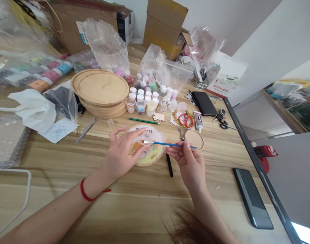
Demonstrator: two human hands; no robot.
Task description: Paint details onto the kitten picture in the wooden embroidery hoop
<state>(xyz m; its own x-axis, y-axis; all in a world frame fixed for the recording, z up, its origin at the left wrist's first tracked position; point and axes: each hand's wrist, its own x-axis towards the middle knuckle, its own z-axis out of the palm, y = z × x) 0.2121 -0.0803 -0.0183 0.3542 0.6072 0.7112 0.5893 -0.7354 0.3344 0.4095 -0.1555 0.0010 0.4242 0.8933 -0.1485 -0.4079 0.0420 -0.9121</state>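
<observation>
A thin blue paintbrush [161, 144] lies almost level in my right hand [189, 161], whose thumb and fingers pinch its handle. Its pale bristles are at a small clear plastic cup [146, 139], which the fingers of my left hand [123, 149] hold. Whether the bristles touch the cup, I cannot make out. Beneath both hands a round wooden board [151, 159] bears lettering and a yellow, orange and blue design, partly hidden by my left hand. A black-handled tool [169, 165] rests beside the board, and a small round wooden plate [194, 139] is behind my right hand.
Behind the board are a green pencil [144, 121], several white-capped jars [148, 98], red-handled scissors [185, 120] and a glue tube [198, 121]. Stacked wooden plates [100, 87] and tweezers [86, 130] are at the left. A phone [252, 197] lies near the right table edge.
</observation>
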